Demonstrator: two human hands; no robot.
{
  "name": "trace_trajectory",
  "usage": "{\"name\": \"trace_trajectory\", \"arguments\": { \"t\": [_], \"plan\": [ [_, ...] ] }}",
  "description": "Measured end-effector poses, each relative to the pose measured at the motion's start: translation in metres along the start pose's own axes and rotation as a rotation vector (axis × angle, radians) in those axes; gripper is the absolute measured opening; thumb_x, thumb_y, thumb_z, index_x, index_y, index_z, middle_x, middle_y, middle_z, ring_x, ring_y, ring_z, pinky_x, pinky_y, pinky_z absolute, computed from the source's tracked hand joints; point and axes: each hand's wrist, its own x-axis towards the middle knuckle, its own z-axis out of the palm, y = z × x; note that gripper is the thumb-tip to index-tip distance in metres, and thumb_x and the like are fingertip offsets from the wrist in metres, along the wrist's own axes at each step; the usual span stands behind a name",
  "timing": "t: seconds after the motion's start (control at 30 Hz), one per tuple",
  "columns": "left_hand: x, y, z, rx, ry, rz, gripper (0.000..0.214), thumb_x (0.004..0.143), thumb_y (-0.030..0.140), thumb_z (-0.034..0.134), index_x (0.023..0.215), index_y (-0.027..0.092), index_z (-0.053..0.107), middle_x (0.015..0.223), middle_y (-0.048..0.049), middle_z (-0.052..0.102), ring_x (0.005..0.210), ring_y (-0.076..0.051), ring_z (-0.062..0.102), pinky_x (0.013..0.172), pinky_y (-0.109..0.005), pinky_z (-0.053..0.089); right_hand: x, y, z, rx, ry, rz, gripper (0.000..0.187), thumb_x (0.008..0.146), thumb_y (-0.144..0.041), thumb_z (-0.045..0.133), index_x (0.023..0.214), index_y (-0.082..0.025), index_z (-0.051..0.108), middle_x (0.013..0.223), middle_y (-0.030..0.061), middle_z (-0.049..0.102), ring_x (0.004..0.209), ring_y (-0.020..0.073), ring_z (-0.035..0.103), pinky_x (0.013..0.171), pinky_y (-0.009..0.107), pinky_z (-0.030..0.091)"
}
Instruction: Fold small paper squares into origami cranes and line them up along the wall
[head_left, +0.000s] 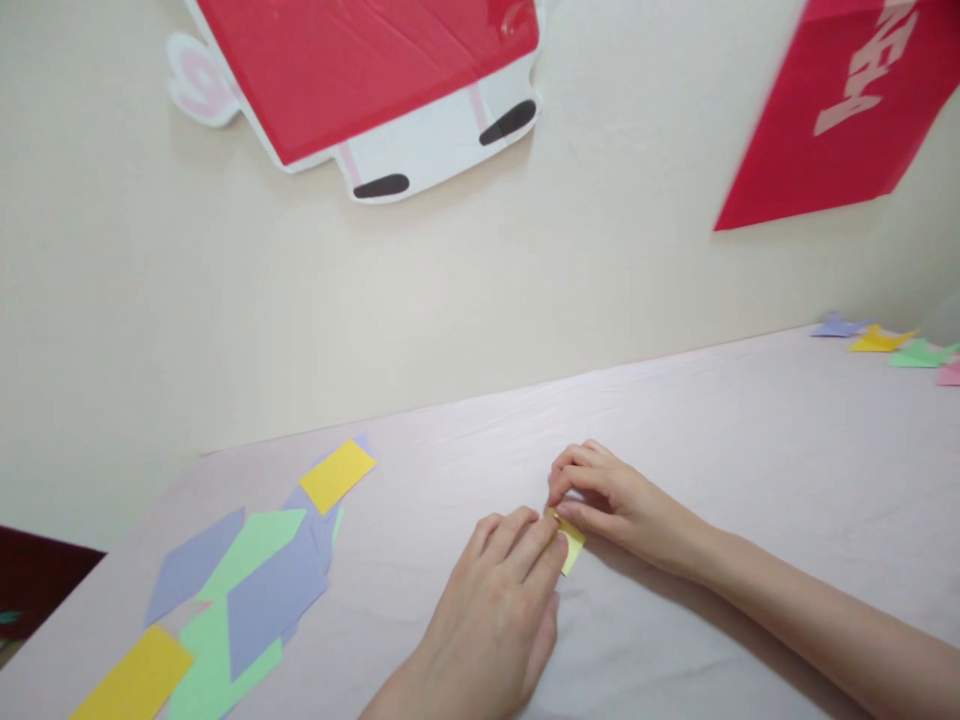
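A small folded yellow paper (571, 545) lies on the pale pink table (750, 470), mostly covered by my two hands. My left hand (499, 610) rests palm down with its fingertips pressed on the paper's left edge. My right hand (611, 505) comes in from the right, with curled fingers pinching the paper's upper edge. Both hands meet over the paper, so its shape is largely hidden.
Loose slips of coloured paper (247, 590) in yellow, green and lilac lie spread at the table's left. Several folded paper pieces (892, 345) sit at the far right corner. The table butts against a cream wall with red and white decorations (375, 80).
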Motion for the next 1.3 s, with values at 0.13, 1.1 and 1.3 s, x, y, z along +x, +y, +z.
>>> {"name": "trace_trajectory", "arguments": {
  "t": [0.13, 1.1, 1.3],
  "plan": [
    [0.002, 0.001, -0.001, 0.002, -0.014, 0.000, 0.038, 0.088, 0.012, 0.046, 0.125, 0.021, 0.051, 0.131, -0.0052, 0.055, 0.120, -0.026, 0.044, 0.101, -0.043, 0.037, 0.003, -0.004, 0.010, -0.052, 0.055, 0.077, 0.010, 0.085, -0.010, 0.063, 0.086, -0.020, 0.064, 0.093, 0.0034, 0.059, 0.095, 0.0210, 0.049, 0.087, 0.037, 0.040],
    [-0.001, 0.002, -0.004, -0.012, -0.014, -0.027, 0.037, 0.087, 0.013, 0.051, 0.122, 0.025, 0.054, 0.143, -0.0023, 0.049, 0.122, -0.026, 0.044, 0.102, -0.045, 0.038, -0.003, -0.005, 0.011, -0.206, -0.017, 0.150, 0.035, 0.082, -0.017, 0.060, 0.116, -0.024, 0.058, 0.116, 0.0086, 0.054, 0.108, 0.0289, 0.044, 0.094, 0.047, 0.036],
    [-0.001, 0.003, -0.004, -0.012, -0.010, -0.035, 0.036, 0.087, 0.014, 0.053, 0.122, 0.025, 0.054, 0.146, -0.0007, 0.047, 0.119, -0.026, 0.044, 0.101, -0.044, 0.040, -0.009, -0.005, -0.003, -0.163, -0.123, 0.161, 0.052, 0.074, -0.010, 0.062, 0.123, -0.028, 0.057, 0.118, 0.0090, 0.052, 0.111, 0.0297, 0.043, 0.097, 0.050, 0.035]
  ]
}}
